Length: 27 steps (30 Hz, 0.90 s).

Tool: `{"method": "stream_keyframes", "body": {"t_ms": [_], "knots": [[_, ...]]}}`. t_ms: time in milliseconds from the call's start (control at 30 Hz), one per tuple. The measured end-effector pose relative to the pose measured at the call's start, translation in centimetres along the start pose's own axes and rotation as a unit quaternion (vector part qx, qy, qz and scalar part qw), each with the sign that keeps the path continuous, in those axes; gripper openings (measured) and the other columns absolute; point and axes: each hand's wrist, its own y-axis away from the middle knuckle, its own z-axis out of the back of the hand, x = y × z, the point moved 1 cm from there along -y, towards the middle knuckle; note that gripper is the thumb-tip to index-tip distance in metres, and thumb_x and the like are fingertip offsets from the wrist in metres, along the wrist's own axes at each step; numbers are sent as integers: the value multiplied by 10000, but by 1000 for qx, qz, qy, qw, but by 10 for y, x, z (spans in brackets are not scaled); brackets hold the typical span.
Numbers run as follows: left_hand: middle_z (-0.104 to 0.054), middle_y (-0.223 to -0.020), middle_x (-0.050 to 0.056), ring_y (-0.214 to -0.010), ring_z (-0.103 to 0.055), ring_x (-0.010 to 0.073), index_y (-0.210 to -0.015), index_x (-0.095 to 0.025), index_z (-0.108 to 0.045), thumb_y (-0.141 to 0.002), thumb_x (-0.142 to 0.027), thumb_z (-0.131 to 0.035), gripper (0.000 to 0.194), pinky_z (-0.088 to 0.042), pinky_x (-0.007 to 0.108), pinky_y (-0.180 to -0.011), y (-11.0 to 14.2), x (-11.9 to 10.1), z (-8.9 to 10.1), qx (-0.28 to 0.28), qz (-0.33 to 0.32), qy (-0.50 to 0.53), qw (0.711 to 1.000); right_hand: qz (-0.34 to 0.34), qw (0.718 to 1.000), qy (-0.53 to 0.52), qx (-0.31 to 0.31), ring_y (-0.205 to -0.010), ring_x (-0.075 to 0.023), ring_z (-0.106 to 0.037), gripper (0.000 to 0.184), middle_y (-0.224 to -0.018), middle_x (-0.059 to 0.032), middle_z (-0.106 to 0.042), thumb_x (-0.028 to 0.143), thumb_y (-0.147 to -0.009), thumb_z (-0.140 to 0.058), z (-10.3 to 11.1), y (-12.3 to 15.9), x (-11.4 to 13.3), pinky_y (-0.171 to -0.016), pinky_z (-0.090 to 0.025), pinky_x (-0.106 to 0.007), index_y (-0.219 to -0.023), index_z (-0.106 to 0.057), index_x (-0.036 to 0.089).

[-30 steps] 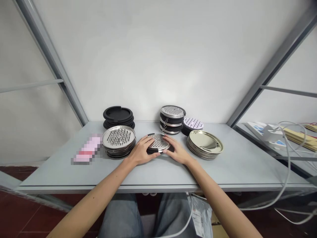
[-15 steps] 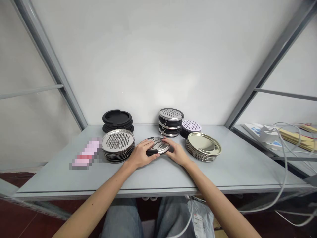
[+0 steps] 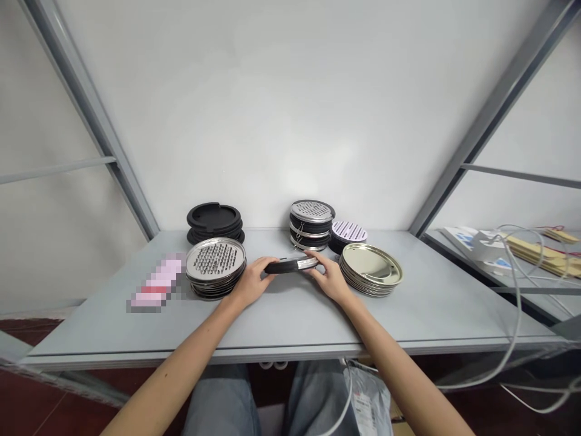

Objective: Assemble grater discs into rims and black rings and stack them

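Observation:
My left hand (image 3: 254,280) and my right hand (image 3: 330,277) grip opposite sides of a round grater (image 3: 290,265) with a black rim. It is tilted nearly edge-on to me, so its perforated face is mostly hidden. Left of my left hand stands a stack of silver grater discs (image 3: 215,260) with raised teeth. To the right of my right hand is a stack of shiny gold-toned metal lids (image 3: 370,266). Behind the held grater stands a pile of black-rimmed graters (image 3: 312,212) with wire clasps on its side.
Black plastic rings (image 3: 214,218) are stacked at the back left, and a lilac slotted disc (image 3: 349,231) on a black base sits at the back right. A blurred pink item (image 3: 157,284) lies at left. White cables (image 3: 517,303) hang over the right end of the table (image 3: 445,303).
The grater has been lifted and tipped, going from flat with its perforated face showing to almost edge-on. Both hands have kept hold of it.

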Motion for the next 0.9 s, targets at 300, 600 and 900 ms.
{"method": "stream_keyframes", "body": {"t_ms": [300, 600, 900], "knots": [[-678, -1106, 71, -1024, -635, 219, -1116, -190, -620, -859, -154, -554, 267, -547, 316, -794, 3, 2, 0, -13, 32, 30, 999, -2, 998, -43, -50, -960, -262, -663, 352, -1021, -85, -729, 323, -728, -710, 2, -1, -1, -932, -489, -428, -1048, -701, 176], [-671, -1086, 68, -1032, -619, 210, -1125, -209, -608, -874, -162, -562, 259, -503, 381, -914, 5, 1, 1, -43, -35, -36, 998, 38, 999, 10, -36, -1115, -276, -607, 417, -1207, -112, -653, 292, -771, -667, 3, -2, 1, -1006, -447, -455, -1173, -634, 188], [-660, -1001, 71, -962, -595, 226, -1123, -209, -606, -869, -145, -568, 265, -494, 414, -883, 7, -9, -3, -48, -92, -124, 987, 178, 977, 102, -60, -1098, -257, -598, 365, -1159, -85, -665, 231, -810, -625, 4, 3, 13, -964, -469, -451, -1175, -621, 244]]}}
